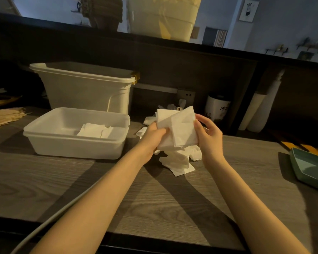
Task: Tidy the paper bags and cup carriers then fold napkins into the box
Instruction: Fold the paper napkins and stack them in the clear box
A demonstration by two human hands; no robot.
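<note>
Both forearms are bare to the bottom edge, without sleeves; the left hand (153,136) and right hand (209,136) wear nothing.

One head-worn wide-angle view, looking forward and down along both forearms onto a counter (173,202) close below.

Napkin (180,129) soft matt paper; box (75,143) smooth white plastic; counter (154,198) wood-grain.

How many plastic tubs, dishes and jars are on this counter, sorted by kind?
White tubs: 2, the shallow box and the tall bin
Green dishes: 1, the green dish
White jars: 1, the white jar
Total: 4
</note>
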